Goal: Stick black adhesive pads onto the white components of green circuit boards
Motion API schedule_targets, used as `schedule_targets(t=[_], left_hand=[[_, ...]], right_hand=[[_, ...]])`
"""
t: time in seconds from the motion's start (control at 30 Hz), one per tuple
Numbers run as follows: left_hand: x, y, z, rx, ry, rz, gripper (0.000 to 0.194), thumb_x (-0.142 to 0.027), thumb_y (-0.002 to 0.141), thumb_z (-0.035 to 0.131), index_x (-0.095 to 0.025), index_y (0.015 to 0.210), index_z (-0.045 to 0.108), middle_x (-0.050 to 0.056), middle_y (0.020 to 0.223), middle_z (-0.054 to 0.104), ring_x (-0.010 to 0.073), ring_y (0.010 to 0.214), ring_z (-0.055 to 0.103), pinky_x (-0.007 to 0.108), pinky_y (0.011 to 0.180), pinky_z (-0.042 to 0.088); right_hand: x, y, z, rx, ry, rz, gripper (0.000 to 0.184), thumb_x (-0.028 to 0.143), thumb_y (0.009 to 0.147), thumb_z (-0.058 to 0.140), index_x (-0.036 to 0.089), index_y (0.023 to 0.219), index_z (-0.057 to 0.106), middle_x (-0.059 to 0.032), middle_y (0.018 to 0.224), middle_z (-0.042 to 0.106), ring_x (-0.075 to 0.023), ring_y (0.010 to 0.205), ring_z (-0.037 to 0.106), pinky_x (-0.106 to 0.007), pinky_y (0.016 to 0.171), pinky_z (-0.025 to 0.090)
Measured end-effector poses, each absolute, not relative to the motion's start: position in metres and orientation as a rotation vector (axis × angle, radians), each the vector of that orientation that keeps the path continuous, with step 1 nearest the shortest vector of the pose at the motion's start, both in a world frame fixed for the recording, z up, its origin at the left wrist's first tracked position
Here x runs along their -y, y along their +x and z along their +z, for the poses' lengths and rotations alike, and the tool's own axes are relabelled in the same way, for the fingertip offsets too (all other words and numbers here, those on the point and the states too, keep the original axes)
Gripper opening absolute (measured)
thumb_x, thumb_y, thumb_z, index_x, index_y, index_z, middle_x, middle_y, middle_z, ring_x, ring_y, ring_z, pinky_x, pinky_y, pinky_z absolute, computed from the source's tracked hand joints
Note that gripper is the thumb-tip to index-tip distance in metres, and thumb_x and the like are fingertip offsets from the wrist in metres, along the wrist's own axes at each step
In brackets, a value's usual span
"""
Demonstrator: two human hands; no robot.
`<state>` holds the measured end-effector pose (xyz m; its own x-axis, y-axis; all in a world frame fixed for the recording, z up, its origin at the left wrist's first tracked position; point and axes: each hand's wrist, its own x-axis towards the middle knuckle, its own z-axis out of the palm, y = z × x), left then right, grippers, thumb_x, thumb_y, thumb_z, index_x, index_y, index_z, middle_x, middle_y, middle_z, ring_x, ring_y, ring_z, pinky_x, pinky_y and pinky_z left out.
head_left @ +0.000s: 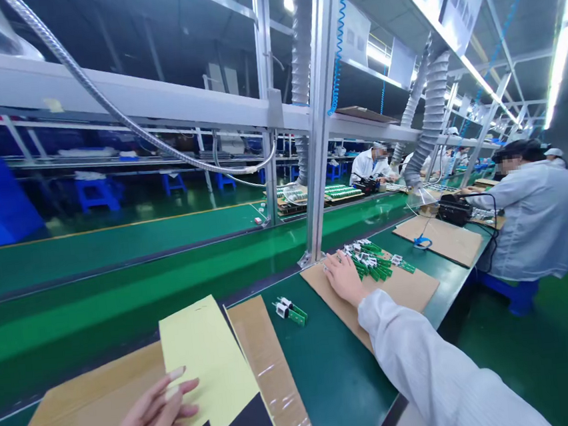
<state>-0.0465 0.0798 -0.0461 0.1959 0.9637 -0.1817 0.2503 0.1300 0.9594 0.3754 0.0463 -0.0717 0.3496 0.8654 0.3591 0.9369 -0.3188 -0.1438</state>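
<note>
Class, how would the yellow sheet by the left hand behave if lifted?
The yellow sheet looks thin, so it is probably light and somewhat floppy. Its smooth face might slip on the cardboard beneath.
</note>
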Motion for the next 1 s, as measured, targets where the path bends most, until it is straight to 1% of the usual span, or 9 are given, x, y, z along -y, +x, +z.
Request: schedule_targets(t=[0.1,0.17,0.23,0.3,0.4,0.57,0.7,0.8,1.0], left_hand=[[-0.078,-0.044,-0.041,-1.286,1.313,0.807,0.113,-0.085,0.039,0.07,-0.013,0.126,0.053,0.011,0.116,0.068,0.0213,0.085,0.069,0.022,0.072,0.059],[-0.076,-0.042,-0.038,-1.284,1.293,0.806,0.115,-0.084,0.037,0.071,-0.013,0.126,0.053,0.01,0.115,0.068,0.0204,0.084,0.069,0.02,0.07,0.058],[-0.075,-0.041,-0.037,-1.279,1.276,0.806,0.117,-0.084,0.036,0.071,-0.013,0.126,0.053,0.01,0.114,0.069,0.02,0.083,0.069,0.02,0.069,0.058],[-0.075,-0.041,-0.039,-1.28,1.26,0.805,0.117,-0.084,0.036,0.072,-0.013,0.127,0.052,0.009,0.114,0.069,0.0199,0.084,0.069,0.019,0.068,0.058],[-0.076,-0.042,-0.043,-1.283,1.261,0.811,0.114,-0.083,0.036,0.072,-0.013,0.124,0.054,0.009,0.114,0.069,0.0197,0.084,0.069,0.018,0.068,0.058],[-0.077,-0.043,-0.044,-1.261,1.262,0.812,0.108,-0.08,0.038,0.074,-0.011,0.118,0.057,0.011,0.113,0.069,0.0196,0.082,0.069,0.017,0.068,0.057],[-0.075,-0.04,-0.039,-1.278,1.233,0.816,0.111,-0.079,0.031,0.075,-0.009,0.116,0.057,0.012,0.11,0.07,0.0206,0.08,0.069,0.019,0.066,0.058],[-0.074,-0.039,-0.039,-1.27,1.233,0.822,0.11,-0.078,0.033,0.075,-0.01,0.117,0.057,0.012,0.11,0.07,0.0209,0.08,0.069,0.02,0.066,0.058],[-0.074,-0.041,-0.046,-1.251,1.225,0.811,0.108,-0.078,0.033,0.076,-0.011,0.116,0.057,0.013,0.111,0.07,0.0214,0.081,0.069,0.022,0.066,0.058]], right_hand=[[-0.037,0.38,-0.077,1.619,-2.332,-0.318,0.047,0.033,0.101,0.024,0.025,0.136,0.054,0.002,0.152,0.039,-0.0279,0.148,0.016,-0.047,0.121,0.016],[-0.031,0.385,-0.078,1.6,-2.365,-0.337,0.048,0.039,0.101,0.026,0.026,0.141,0.049,0.0016,0.155,0.034,-0.0263,0.149,0.015,-0.044,0.121,0.017],[-0.027,0.39,-0.078,1.532,-2.415,-0.363,0.058,0.048,0.099,0.029,0.018,0.148,0.038,-0.0056,0.157,0.03,-0.0268,0.147,0.019,-0.041,0.12,0.02],[-0.025,0.394,-0.076,1.431,-2.477,-0.387,0.075,0.058,0.095,0.031,0.006,0.149,0.032,-0.0167,0.153,0.033,-0.0299,0.143,0.027,-0.041,0.117,0.025],[-0.027,0.394,-0.074,1.314,-2.555,-0.409,0.083,0.067,0.091,0.034,0.0,0.139,0.043,-0.0241,0.139,0.046,-0.0346,0.13,0.04,-0.044,0.109,0.032],[-0.032,0.388,-0.073,1.222,-2.638,-0.433,0.081,0.071,0.087,0.038,0.0,0.122,0.055,-0.0269,0.122,0.053,-0.038,0.117,0.046,-0.047,0.101,0.034],[-0.038,0.391,-0.073,1.191,-2.695,-0.389,0.076,0.069,0.085,0.044,0.0,0.113,0.058,-0.0267,0.113,0.056,-0.0368,0.109,0.051,-0.046,0.096,0.037],[-0.042,0.396,-0.071,1.199,-2.719,-0.34,0.069,0.067,0.084,0.048,0.002,0.108,0.059,-0.0242,0.107,0.058,-0.0328,0.104,0.054,-0.041,0.094,0.039],[-0.044,0.392,-0.067,1.204,-2.756,-0.285,0.056,0.06,0.089,0.048,0.012,0.116,0.055,-0.0107,0.11,0.058,-0.0196,0.098,0.055,-0.037,0.092,0.043]])
